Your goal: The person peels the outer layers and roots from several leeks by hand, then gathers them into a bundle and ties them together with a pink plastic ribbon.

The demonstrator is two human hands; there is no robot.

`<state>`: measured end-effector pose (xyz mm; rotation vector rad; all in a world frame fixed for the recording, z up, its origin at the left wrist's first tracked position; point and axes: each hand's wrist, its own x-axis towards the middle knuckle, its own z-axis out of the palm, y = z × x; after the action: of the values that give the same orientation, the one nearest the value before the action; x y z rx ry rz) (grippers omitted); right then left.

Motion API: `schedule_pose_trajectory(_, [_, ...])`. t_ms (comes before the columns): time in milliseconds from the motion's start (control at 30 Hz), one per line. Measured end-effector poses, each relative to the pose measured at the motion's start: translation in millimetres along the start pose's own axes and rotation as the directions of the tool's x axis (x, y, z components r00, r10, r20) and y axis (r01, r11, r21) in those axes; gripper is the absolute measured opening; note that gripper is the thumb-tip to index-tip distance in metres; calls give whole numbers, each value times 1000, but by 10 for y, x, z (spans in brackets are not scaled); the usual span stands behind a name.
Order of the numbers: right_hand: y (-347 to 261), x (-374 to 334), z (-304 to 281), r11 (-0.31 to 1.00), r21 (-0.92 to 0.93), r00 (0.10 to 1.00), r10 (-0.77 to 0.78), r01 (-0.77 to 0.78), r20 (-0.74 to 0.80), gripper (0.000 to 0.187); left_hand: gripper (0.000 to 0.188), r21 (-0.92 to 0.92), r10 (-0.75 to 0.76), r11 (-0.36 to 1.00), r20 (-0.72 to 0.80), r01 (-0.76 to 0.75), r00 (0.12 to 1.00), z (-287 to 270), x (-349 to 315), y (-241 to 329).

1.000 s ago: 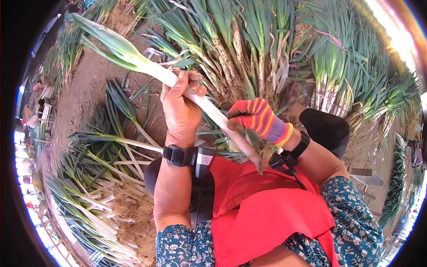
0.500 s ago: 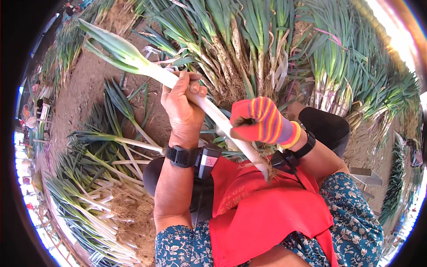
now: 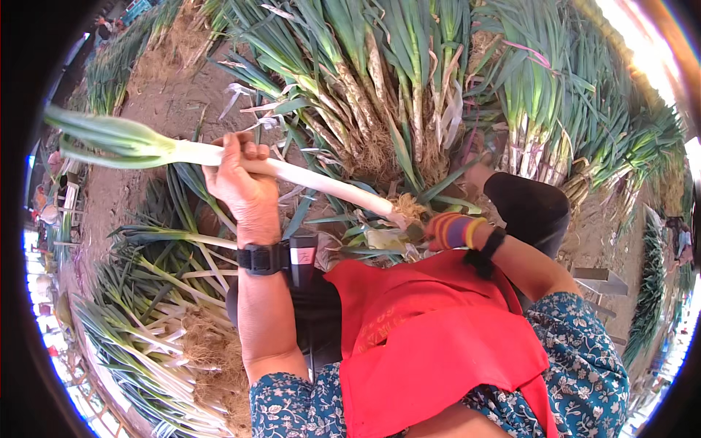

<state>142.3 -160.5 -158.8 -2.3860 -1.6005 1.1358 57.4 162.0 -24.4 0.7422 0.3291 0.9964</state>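
A long green onion (image 3: 321, 181) is gripped in my bare left hand (image 3: 244, 179), whose fingers wrap round its white shaft. Its green leaves point to the far left, slightly blurred, while the hairy root end slants down toward my right hand. My right hand (image 3: 451, 231), in a striped red, orange and purple glove, is curled closed beside the roots. Something small and dark shows at its fingertips, too unclear to name. Peeled leaves and scraps (image 3: 380, 237) lie under the root end, in front of my red apron (image 3: 438, 321).
A big bundle of unpeeled green onions (image 3: 365, 95) stands ahead, with a tied bundle (image 3: 540, 109) at the right. Clean-shafted green onions (image 3: 153, 321) are heaped on the left, roots toward me. A metal stand (image 3: 600, 280) sits beyond my right elbow.
My left hand has moved left, swinging the green onion flatter. My right hand has dropped from beside the lower shaft to the root end, nearer the apron.
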Motion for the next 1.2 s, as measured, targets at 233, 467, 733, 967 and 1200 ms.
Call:
schedule_pose_trajectory(233, [-345, 36, -666, 942, -9, 470, -175, 335, -865, 21, 9, -37, -26, 999, -5, 26, 1000, -60, -44, 12])
schedule_pose_trajectory(467, [-1000, 67, -879, 845, 42, 403, -210, 534, -891, 19, 9, -15, -15, 1000, -65, 14, 998, 61, -67, -32])
schedule_pose_trajectory(733, [-1047, 292, -760, 913, -2, 486, -219, 408, -846, 8, 9, -14, -13, 1000, -60, 12, 998, -10, -96, -26])
schedule_pose_trajectory(967, [-751, 371, -723, 856, -142, 622, -466, 498, -629, 10, 9, -20, -87, 996, -50, 86, 995, 40, -131, 25])
schedule_pose_trajectory(1200, [-981, 230, -788, 814, -92, 383, -365, 573, -848, 10, 7, 27, -73, 997, -110, 77, 991, 47, -120, 5])
